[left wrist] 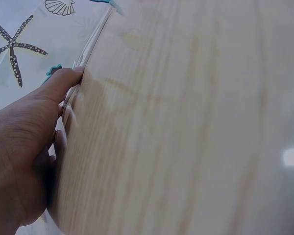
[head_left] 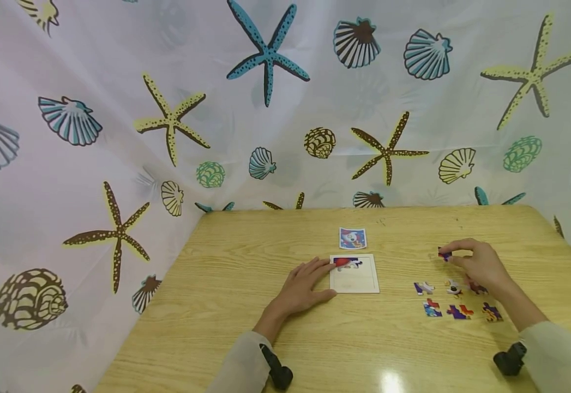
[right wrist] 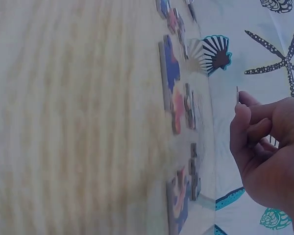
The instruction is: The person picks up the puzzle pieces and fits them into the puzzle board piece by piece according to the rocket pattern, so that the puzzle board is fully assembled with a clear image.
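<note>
My left hand (head_left: 305,285) lies with its fingers extended at the left edge of a square white puzzle tray (head_left: 354,285). Joined pieces (head_left: 348,263) with a red and white picture fill the tray's upper left part. Over to the right, my right hand (head_left: 484,267) pinches a dark blue and red puzzle piece (head_left: 444,254) between thumb and fingers. From the right wrist, the right hand (right wrist: 272,139) appears raised off the wood, the thin edge of the puzzle piece (right wrist: 237,95) at its fingertips. The left wrist view has the left hand (left wrist: 22,144) seen from its thumb side.
Several loose puzzle pieces lie below my right hand, among them a blue and red one (head_left: 459,311) and a white and purple one (head_left: 424,287). A small picture card (head_left: 352,238) lies behind the tray. The wooden table (head_left: 246,245) ends at a shell-patterned curtain (head_left: 285,136).
</note>
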`<state>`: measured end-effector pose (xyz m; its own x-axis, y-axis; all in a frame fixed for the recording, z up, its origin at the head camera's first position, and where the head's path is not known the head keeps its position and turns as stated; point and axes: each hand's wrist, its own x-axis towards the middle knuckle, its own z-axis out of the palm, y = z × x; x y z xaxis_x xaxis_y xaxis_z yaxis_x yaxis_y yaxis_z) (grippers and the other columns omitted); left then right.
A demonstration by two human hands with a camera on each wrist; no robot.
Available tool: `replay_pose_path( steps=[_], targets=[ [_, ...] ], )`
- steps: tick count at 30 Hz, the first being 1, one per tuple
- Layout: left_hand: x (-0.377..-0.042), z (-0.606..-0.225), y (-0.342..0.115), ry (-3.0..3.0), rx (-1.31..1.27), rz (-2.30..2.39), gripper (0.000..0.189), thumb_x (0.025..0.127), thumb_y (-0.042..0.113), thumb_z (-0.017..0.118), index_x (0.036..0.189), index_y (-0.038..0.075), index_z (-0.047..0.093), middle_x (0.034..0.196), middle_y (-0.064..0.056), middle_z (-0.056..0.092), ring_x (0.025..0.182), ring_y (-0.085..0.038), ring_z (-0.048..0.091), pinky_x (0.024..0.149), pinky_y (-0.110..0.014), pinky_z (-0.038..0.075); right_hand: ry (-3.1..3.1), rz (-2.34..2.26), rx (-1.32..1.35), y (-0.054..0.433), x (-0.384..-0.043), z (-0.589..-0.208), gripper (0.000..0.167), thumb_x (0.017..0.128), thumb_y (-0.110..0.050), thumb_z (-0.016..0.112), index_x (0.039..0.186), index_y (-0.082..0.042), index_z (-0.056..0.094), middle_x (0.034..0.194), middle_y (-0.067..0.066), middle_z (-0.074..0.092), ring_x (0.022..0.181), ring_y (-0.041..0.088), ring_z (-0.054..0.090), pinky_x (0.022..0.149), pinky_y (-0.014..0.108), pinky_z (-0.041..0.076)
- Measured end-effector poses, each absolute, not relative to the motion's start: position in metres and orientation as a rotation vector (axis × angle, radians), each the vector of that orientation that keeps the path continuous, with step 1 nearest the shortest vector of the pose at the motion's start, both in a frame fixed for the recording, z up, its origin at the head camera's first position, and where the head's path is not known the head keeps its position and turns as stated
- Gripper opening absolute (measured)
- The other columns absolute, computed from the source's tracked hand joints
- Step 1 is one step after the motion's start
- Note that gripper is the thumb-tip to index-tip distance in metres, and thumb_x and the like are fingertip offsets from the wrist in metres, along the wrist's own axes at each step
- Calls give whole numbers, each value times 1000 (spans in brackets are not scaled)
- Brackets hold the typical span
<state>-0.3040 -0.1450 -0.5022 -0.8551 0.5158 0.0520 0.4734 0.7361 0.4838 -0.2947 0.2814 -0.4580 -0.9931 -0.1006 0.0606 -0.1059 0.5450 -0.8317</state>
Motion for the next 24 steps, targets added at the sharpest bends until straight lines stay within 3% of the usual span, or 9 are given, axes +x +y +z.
replay_pose_path(
  steps=[7, 11, 17, 24],
  targets=[
    [-303, -501, -145, 2848, 801, 738, 68, 102, 49, 62, 162, 26, 40, 169, 0, 33, 160, -23, 16, 126, -55, 13, -2723, 1537, 238, 261, -301, -456, 24, 102, 0, 62, 123, 2, 72, 144, 31, 53, 52, 18, 55, 42, 33, 49],
    [-304, -503, -145, 2847, 814, 753, 67, 102, 48, 62, 162, 26, 40, 168, 1, 33, 160, -24, 16, 126, -55, 13, -2697, 1604, 269, 251, -304, -457, 24, 102, 2, 61, 123, 4, 72, 142, 31, 55, 47, 19, 50, 41, 35, 49],
    [-304, -503, -146, 2843, 812, 770, 67, 102, 49, 62, 162, 25, 40, 168, 1, 33, 160, -24, 16, 126, -56, 13, -2698, 1670, 246, 238, -308, -459, 24, 103, 0, 61, 124, 1, 72, 141, 29, 57, 44, 14, 39, 41, 30, 39],
    [-304, -504, -146, 2852, 803, 739, 68, 102, 50, 61, 162, 27, 39, 169, 2, 31, 160, -23, 15, 127, -54, 12, -2703, 1669, 280, 221, -309, -462, 22, 102, 1, 62, 121, 2, 73, 143, 29, 54, 44, 13, 40, 42, 28, 43]
  ],
)
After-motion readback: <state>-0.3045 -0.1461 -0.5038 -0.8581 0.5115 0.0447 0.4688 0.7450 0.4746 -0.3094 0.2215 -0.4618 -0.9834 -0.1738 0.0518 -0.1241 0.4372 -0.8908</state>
